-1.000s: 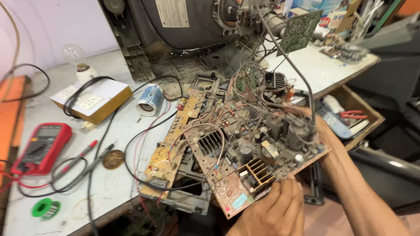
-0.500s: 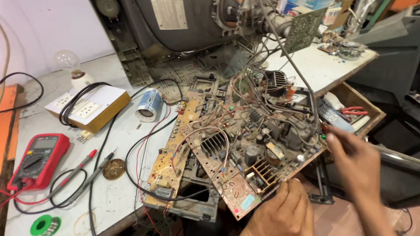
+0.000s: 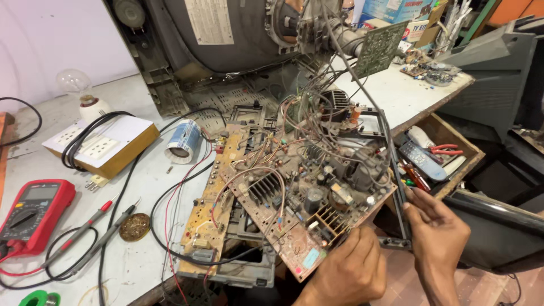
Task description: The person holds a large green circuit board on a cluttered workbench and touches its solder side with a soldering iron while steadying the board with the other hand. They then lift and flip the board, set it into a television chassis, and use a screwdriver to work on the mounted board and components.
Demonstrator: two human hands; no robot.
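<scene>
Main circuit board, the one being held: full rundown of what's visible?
The main board is brownish, dusty and crowded: a black finned heatsink, a bare metal one, capacitors, coils, loose thin wires. It sits tilted, near corner lifted off the bench edge, in a black plastic frame. The left hand grips its near edge; the right hand touches the frame's right rail. Wires run up to the tube neck. A narrower yellowish board lies alongside.

White counter [image 3: 51, 122] carries a gutted TV set [image 3: 226, 51] at back. Left of it: bulb [image 3: 76, 88], socket box [image 3: 105, 147], tape roll [image 3: 182, 141], red multimeter [image 3: 31, 212] w/ probes, solder tin [image 3: 135, 226].
</scene>
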